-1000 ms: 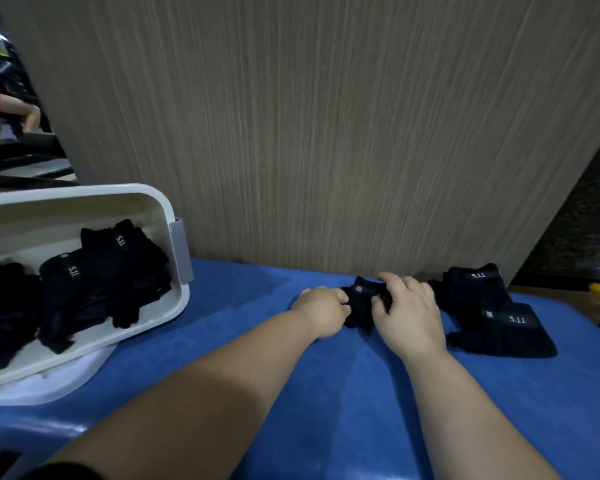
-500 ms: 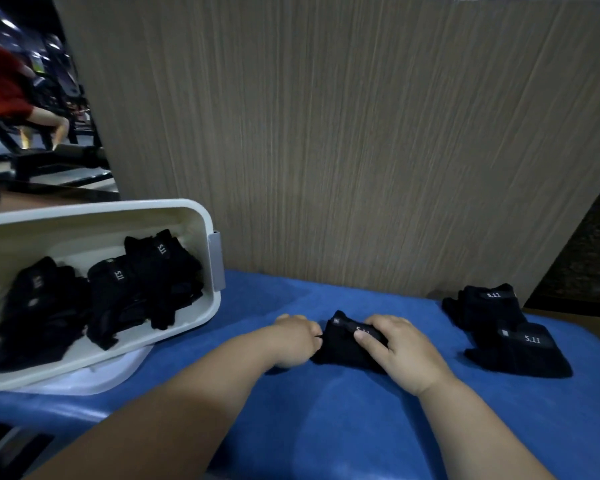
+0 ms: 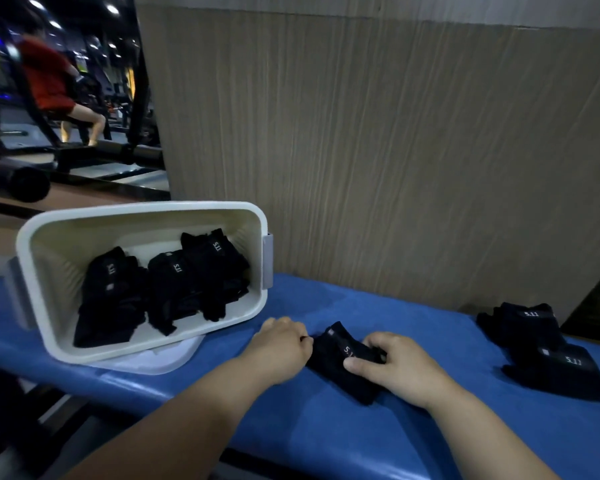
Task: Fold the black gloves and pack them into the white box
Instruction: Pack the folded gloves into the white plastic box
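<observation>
Head view: a glove (image 3: 340, 372) on the bench (image 3: 326, 445) is pinched at its left edge by the curled left hand (image 3: 284, 344) and gripped by the right hand (image 3: 395, 368). Just left, packed gloves (image 3: 174, 289) are seen in the tilted box (image 3: 146, 210). Spare gloves (image 3: 534, 341) are laid well apart, right.

The view is dim, with small ceiling lights (image 3: 37, 4) glowing at the upper left. A soft glare streaks the front edge of the blue bench (image 3: 326, 438), and the left forearm (image 3: 174, 431) falls into shadow. The folded glove (image 3: 340, 370) is a near-featureless black mass. The person in red (image 3: 47, 81) is blurred, and the wide lens bows the wooden panel (image 3: 395, 168) at the frame edges.
</observation>
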Available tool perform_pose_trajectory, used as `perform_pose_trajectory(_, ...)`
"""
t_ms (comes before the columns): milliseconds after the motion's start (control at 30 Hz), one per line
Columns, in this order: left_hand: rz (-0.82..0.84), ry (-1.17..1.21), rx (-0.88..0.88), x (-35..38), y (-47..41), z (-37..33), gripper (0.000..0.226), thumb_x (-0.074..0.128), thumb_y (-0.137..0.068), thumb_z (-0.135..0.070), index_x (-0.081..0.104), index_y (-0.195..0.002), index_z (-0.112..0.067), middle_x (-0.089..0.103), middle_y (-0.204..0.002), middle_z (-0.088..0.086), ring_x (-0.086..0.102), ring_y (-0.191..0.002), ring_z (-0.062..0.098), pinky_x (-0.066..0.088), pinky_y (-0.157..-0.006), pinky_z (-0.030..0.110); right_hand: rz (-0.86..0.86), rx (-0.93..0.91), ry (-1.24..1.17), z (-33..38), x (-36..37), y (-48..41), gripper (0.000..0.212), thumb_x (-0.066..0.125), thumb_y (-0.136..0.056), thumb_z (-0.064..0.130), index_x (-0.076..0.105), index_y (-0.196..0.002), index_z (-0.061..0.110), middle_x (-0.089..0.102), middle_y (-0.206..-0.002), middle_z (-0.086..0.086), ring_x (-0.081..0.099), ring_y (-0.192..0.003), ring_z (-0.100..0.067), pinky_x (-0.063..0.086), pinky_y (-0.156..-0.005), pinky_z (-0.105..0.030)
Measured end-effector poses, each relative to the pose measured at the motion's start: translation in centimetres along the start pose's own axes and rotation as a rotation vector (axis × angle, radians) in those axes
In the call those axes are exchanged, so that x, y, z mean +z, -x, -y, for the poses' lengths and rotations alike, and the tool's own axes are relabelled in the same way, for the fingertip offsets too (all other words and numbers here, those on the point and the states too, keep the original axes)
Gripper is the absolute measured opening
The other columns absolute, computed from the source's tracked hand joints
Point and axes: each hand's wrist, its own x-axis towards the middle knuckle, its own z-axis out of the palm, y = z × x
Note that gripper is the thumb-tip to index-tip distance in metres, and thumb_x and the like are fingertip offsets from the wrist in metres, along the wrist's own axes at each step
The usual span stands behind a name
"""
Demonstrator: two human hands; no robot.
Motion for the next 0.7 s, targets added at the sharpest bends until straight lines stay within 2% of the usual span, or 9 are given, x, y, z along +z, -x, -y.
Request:
perform_pose_trajectory(133,-0.177,0.104,-0.027,-0.5,1.3,1.7,0.022,0.044,-0.097,-0.041,0.048,-0.095,-0.019,0.047,-0.102,-0.003,0.041,-0.109,0.018,0.041,-0.092,0.033,0.014,0.043,-0.008,2.0,1.1,-0.2,0.035,0.067,-0.077,0.059,0.062,-0.078,0.023,0.062,-0.073,0.009,0.058,-0.066,-0.005,0.043,-0.063,-0.025)
perform_pose_trajectory(300,-0.337,0.140,-0.058,-0.5,3.4,3.2,0.028,0.047,-0.094,-0.048,0.042,-0.098,-0.022,0.055,-0.105,-0.003,0.047,-0.103,0.020,0.043,-0.084,0.035,-0.006,0.119,-0.096,3.6,3.0,-0.6,0.022,0.071,-0.078,0.043,0.058,-0.088,0.028,0.068,-0.079,0.009,0.063,-0.073,-0.006,0.046,-0.064,-0.024)
perform_pose_trajectory(400,-0.319,0.186,-0.072,-0.5,4.3,4.0,0.034,0.044,-0.093,-0.053,0.042,-0.108,-0.023,0.060,-0.104,-0.002,0.051,-0.103,0.021,0.045,-0.085,0.038,-0.045,0.126,-0.152,4.7,4.2,-0.9,0.024,0.070,-0.081,0.039,0.050,-0.090,0.030,0.068,-0.077,0.004,0.062,-0.064,-0.010,0.045,-0.056,-0.025)
perform_pose_trajectory(533,-0.244,0.290,-0.091,-1.1,5.0,4.9,0.041,0.045,-0.090,-0.054,0.037,-0.122,-0.029,0.066,-0.098,0.004,0.058,-0.099,0.021,0.048,-0.081,0.038,-0.080,0.119,-0.294,6.5,6.2,-1.2,0.027,0.071,-0.082,0.027,0.045,-0.090,0.026,0.060,-0.062,0.003,0.052,-0.045,-0.008,0.044,-0.047,-0.027)
perform_pose_trajectory(633,-0.194,0.404,-0.088,-2.0,5.8,5.4,0.046,0.047,-0.092,-0.047,0.029,-0.131,-0.032,0.066,-0.103,0.008,0.061,-0.096,0.023,0.049,-0.081,0.038,-0.119,0.094,-0.389,8.1,7.6,-0.9,0.026,0.069,-0.084,0.024,0.044,-0.089,0.026,0.060,-0.062,0.002,0.052,-0.048,-0.013,0.047,-0.050,-0.032)
perform_pose_trajectory(700,-0.201,0.501,-0.069,-2.7,6.3,5.9,0.052,0.047,-0.093,-0.043,0.023,-0.138,-0.036,0.064,-0.104,0.003,0.061,-0.099,0.021,0.048,-0.082,0.035,-0.163,0.042,-0.440,9.2,8.4,-0.7,0.025,0.069,-0.085,0.023,0.045,-0.086,0.030,0.060,-0.064,0.003,0.052,-0.052,-0.014,0.047,-0.052,-0.034)
